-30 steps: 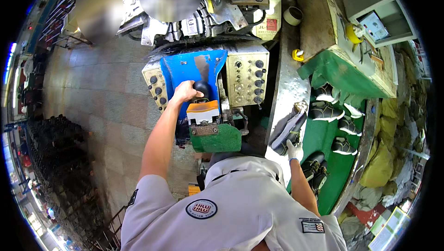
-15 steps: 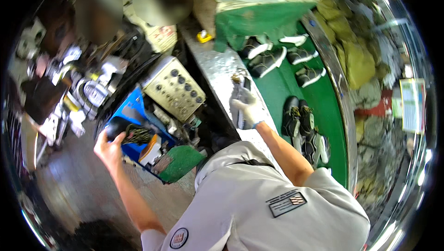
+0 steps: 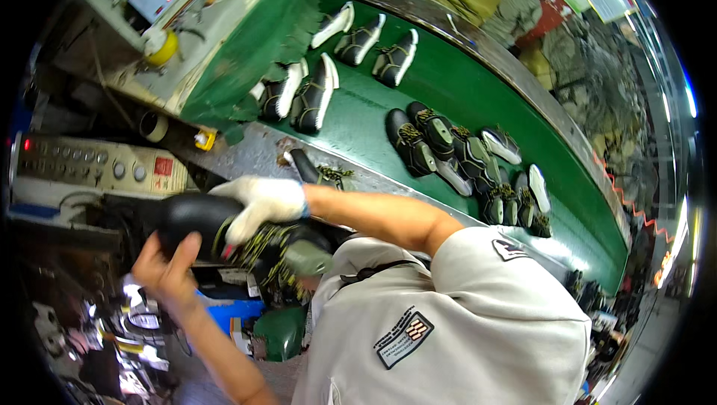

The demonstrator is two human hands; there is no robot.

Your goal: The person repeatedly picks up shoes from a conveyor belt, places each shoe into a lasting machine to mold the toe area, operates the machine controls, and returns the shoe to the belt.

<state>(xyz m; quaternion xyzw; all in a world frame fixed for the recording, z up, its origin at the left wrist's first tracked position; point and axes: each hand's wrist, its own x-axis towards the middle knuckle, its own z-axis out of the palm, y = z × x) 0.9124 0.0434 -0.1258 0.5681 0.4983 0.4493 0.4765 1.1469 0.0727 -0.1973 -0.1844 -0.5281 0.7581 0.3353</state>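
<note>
A black shoe (image 3: 198, 218) with yellow-and-black laces and a grey-green tongue is held sideways in front of me, toe to the left. My bare left hand (image 3: 168, 267) grips it at the toe, thumb and fingers pressed against it. Over its upper lies my right hand (image 3: 261, 203), in a white glove, with fingers bent around the shoe beside the laces. Part of the right hand's grip is hidden. Just beyond my right forearm, another dark shoe (image 3: 305, 166) with similar laces lies on the metal ledge (image 3: 261, 144).
A green conveyor belt (image 3: 358, 91) carries several black shoes (image 3: 407, 144), some with white soles. At the left stands a control panel (image 3: 97, 166) with knobs. A green-draped bench (image 3: 246, 54) holds a yellow container (image 3: 160, 47). Below the held shoe is a blue box (image 3: 231, 312).
My view has turned toward the belt. My right hand has left the metal ledge and come over to the shoe in my left hand, which now appears closer to me.
</note>
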